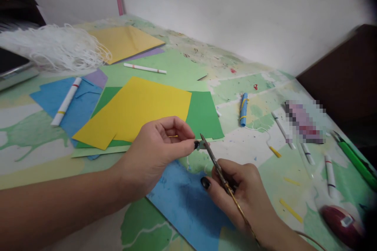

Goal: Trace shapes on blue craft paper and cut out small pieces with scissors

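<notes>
Over the middle of the table, my left hand [160, 145] is closed, its thumb and fingers pinching a small greyish-green piece [202, 145], too small to name. A thin yellow bit [173, 136] shows between its fingers. My right hand [241, 192] is wrapped around gold-handled scissors [219, 172], seen nearly edge-on. Their blade tips point up and left, right at the small piece; whether they touch it I cannot tell. Below both hands lies a blue sheet [188, 204]. A yellow sheet [144, 106] rests on a green sheet [204, 113] just beyond my left hand.
White string [59, 47] is heaped at the far left. A blue paper roll [243, 110] with yellow strips lies right of centre, near a yellow-tipped string [275, 151]. Markers [330, 174], a green cutter [356, 160] and a dark red rounded object [341, 223] lie at the right.
</notes>
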`<state>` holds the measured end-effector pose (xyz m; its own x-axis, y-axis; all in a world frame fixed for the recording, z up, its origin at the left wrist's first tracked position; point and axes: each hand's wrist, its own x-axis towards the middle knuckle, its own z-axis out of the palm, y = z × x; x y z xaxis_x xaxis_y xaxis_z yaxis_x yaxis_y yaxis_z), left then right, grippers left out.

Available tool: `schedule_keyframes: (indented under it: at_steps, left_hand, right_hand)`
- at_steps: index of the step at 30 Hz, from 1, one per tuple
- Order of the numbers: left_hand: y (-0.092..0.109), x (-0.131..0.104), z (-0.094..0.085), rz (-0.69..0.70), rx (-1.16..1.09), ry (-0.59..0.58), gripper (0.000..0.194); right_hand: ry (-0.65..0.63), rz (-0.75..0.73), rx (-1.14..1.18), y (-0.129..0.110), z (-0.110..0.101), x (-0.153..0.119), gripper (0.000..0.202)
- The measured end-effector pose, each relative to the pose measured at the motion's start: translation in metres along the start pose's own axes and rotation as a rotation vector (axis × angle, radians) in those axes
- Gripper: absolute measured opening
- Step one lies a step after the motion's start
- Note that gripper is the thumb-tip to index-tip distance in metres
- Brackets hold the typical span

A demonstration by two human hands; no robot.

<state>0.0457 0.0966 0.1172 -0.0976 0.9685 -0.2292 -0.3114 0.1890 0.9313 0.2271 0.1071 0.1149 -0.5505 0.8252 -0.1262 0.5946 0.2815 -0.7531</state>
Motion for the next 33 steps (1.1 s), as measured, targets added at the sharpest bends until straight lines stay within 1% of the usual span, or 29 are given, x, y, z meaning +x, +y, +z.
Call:
schedule_keyframes:
  at_steps: [4,12,17,26,33]
  left_hand:
    - [-0.0021,0.001,-0.0001,0.03,-0.01,0.014,0.013]
    - [-0.0015,0.0014,0.0014,0.04,-0.035,0.023,0.013]
    - [-0.0013,0.0014,0.0015,0.04,-0.034,0.025,0.013]
    - [0.0006,0.0015,-0.001,0.043,-0.015,0.011,0.013]
    - [-0.0005,0.0024,-0.0042,0.043,-0.003,-0.023,0.015]
  right_hand:
    - [0.035,0.011,-0.004,-0.0004,0.0027,0.0004,0.035]
    - [0.072,-0.025,-0.028,-0.0013,0.006,0.0041,0.036]
    - [0.097,-0.017,-0.013,-0.0033,0.0074,0.0057,0.034]
    - [0.095,0.001,-0.031,-0.005,0.0048,0.0071,0.036]
    - [0.06,-0.01,-0.055,0.0,0.0013,0.008,0.038]
